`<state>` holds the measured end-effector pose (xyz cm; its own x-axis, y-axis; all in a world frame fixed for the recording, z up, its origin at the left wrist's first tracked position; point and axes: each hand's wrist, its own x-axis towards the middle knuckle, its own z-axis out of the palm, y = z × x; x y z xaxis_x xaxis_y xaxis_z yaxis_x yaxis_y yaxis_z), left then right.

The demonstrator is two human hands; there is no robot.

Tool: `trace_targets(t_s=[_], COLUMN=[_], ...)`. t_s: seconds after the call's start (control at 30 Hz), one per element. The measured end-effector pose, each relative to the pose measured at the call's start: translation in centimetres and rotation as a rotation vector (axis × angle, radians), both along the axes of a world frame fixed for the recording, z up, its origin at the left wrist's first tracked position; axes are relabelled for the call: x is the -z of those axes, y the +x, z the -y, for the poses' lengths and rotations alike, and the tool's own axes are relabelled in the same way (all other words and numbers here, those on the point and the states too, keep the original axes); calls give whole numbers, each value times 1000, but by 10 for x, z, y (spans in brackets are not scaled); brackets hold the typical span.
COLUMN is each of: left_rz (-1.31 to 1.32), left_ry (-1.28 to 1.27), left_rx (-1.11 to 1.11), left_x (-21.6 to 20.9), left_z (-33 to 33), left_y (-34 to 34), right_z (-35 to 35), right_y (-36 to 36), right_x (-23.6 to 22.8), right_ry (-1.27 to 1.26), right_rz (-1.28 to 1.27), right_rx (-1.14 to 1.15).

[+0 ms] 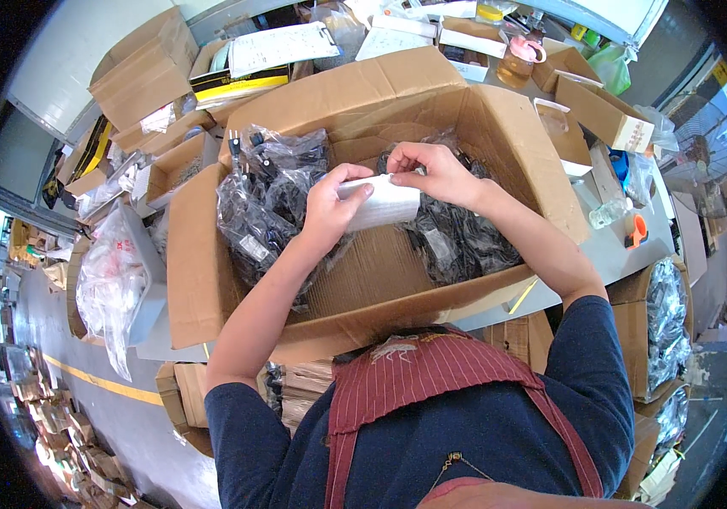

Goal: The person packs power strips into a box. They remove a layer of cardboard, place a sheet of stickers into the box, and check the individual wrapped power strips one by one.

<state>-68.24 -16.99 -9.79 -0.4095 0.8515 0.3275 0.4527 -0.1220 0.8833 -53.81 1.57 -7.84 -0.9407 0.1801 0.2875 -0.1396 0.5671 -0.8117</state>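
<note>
Nearest you is your maroon pinstriped apron (431,373) over a dark navy short-sleeved shirt (588,365), and your bare forearms reach across the near wall of a large, open brown cardboard carton (189,263). Above the middle of that carton you hold a white, glossy, layered bundle (389,209); its layers are too fine here to say whether they are labels or folded film. The fingers of your left hand (329,206) are closed around its left end, thumb lying on top, while the fingers of your right hand (438,172) are drawn together in a pinch at its upper edge. Below, inside the carton, clear plastic bags of black cables (274,199) are heaped on the left, and a second heap of bagged black cables (461,242) lies on the right, with bare cardboard between them. Right of the carton, a clear plastic bottle (611,212) lies on the grey surface (609,263) near a bright orange looped object (637,231). Farthest off are a clipboard with white paper (283,48) and a pink-lidded jug of amber liquid (519,64).
</note>
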Motion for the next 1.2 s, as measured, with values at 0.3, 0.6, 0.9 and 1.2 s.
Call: trace_targets(t_s=[0.3,0.6,0.9,1.2], left_rz=[-107,326,423,479], left_ry=[-72,-69,-119,-128], left_rx=[-76,-56,-48,-44], left_x=[-5,6,8,8], left_z=[-3,-6,-7,-6], left_y=[13,5,6,6], right_z=[12,16,18,19], right_y=[3,4,7,7], right_x=[-7,-9,-6,-5], right_ry=[504,797,753,796], right_rz=[-214,-293,-238,-245], right_rx=[10,31,25,-3])
